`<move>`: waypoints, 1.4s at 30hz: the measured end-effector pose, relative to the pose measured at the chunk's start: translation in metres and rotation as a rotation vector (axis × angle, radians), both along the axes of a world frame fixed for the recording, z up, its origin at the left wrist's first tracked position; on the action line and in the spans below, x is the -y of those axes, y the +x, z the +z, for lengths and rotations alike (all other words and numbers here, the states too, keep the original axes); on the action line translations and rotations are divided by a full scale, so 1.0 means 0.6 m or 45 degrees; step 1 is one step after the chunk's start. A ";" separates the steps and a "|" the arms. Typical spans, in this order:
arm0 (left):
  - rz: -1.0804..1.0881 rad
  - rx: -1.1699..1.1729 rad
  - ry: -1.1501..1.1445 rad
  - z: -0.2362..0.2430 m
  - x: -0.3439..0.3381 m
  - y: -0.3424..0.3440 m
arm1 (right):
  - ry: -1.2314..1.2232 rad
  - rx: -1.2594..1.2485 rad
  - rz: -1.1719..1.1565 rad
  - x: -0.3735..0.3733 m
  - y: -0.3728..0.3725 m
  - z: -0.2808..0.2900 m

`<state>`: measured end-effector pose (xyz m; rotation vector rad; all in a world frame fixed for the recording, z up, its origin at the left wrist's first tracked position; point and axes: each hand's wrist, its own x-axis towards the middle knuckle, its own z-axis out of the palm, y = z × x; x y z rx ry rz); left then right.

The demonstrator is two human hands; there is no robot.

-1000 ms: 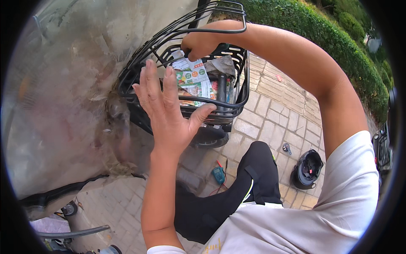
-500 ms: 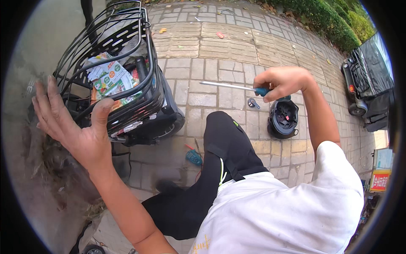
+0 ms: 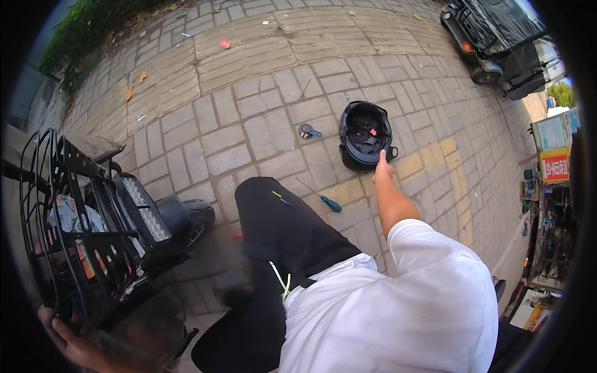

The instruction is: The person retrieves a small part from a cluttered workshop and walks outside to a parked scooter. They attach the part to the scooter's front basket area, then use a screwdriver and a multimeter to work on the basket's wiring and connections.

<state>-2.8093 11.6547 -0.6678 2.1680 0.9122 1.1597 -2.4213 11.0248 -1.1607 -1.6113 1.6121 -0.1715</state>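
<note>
Since half a second ago the right hand (image 3: 384,166) has let go of the screwdriver (image 3: 323,198), which now lies on the paving (image 3: 249,56) beside the person's black-trousered knee, and reaches out, forefinger extended, to the rim of the upturned black helmet (image 3: 365,135). Low at the left, the left hand (image 3: 68,339) (only partly in view) grips the underside of the black wire basket (image 3: 68,242).

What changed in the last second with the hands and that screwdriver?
The right hand let go of the long screwdriver it held half a second ago; a blue-handled screwdriver now lies on the paving, and the hand reaches to the black helmet. The left hand dropped from the front of the wire basket to below it. The basket keeps its papers.
</note>
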 end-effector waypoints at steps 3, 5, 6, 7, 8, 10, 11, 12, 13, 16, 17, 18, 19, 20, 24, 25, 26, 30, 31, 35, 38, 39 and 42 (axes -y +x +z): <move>-0.066 -0.036 0.301 -0.005 0.020 0.023 | 0.817 0.242 0.105 0.029 0.046 -0.023; -0.092 0.042 0.279 -0.003 0.039 0.040 | 0.922 0.177 0.139 0.023 0.060 -0.065; -0.089 0.092 0.292 -0.002 0.049 0.049 | 0.927 0.140 0.124 0.016 0.063 -0.087; -0.093 0.182 0.181 0.000 0.058 0.058 | 0.926 0.175 -0.005 0.009 0.063 -0.106; -0.057 0.164 0.283 0.002 0.066 0.066 | 0.785 0.244 -0.084 0.002 0.063 -0.118; -0.083 0.181 0.356 0.008 0.078 0.080 | 0.639 0.269 -0.057 -0.011 0.063 -0.114; -0.093 0.215 0.358 0.012 0.082 0.087 | 0.572 0.267 0.053 -0.017 0.066 -0.098; -0.132 0.224 0.354 0.015 0.086 0.094 | 0.543 0.289 0.157 -0.023 0.070 -0.071; -0.158 0.281 0.360 0.020 0.089 0.100 | 0.570 0.359 0.288 -0.030 0.078 -0.034; -0.059 0.404 0.320 0.048 0.083 0.118 | 0.526 0.541 0.908 -0.078 0.127 0.146; 0.007 0.422 0.299 0.064 0.075 0.122 | 0.554 0.618 1.104 -0.108 0.151 0.226; 0.033 0.530 0.306 0.083 0.065 0.122 | 0.574 0.761 1.375 -0.144 0.176 0.313; 0.067 0.595 0.284 0.102 0.054 0.121 | 0.600 0.903 1.583 -0.188 0.200 0.404; 0.026 0.670 0.346 0.119 0.044 0.117 | 0.650 1.028 1.738 -0.237 0.218 0.498; 0.023 0.591 0.216 0.162 0.019 0.087 | 0.447 1.164 2.307 -0.452 0.211 0.837; -0.011 0.674 0.229 0.170 0.012 0.079 | 0.495 1.169 2.443 -0.505 0.195 0.900; 0.005 0.719 0.172 0.178 0.005 0.072 | 0.429 1.166 2.500 -0.556 0.175 0.951; 0.119 0.619 0.051 0.195 -0.015 0.052 | 0.141 1.032 2.953 -0.726 0.093 1.054; 0.009 0.654 0.110 0.197 -0.017 0.051 | 0.091 0.958 3.043 -0.759 0.071 1.064; 0.067 0.595 0.193 0.202 -0.016 0.047 | -0.069 0.654 3.245 -0.860 -0.029 1.088; 0.123 0.458 0.231 0.205 -0.006 0.043 | -0.319 0.451 3.344 -0.919 -0.098 1.089; 0.104 0.399 0.267 0.204 0.000 0.040 | -0.356 0.446 3.400 -0.935 -0.114 1.083; 0.061 0.206 0.393 0.188 0.018 0.021 | -0.408 0.587 3.352 -0.946 -0.129 1.053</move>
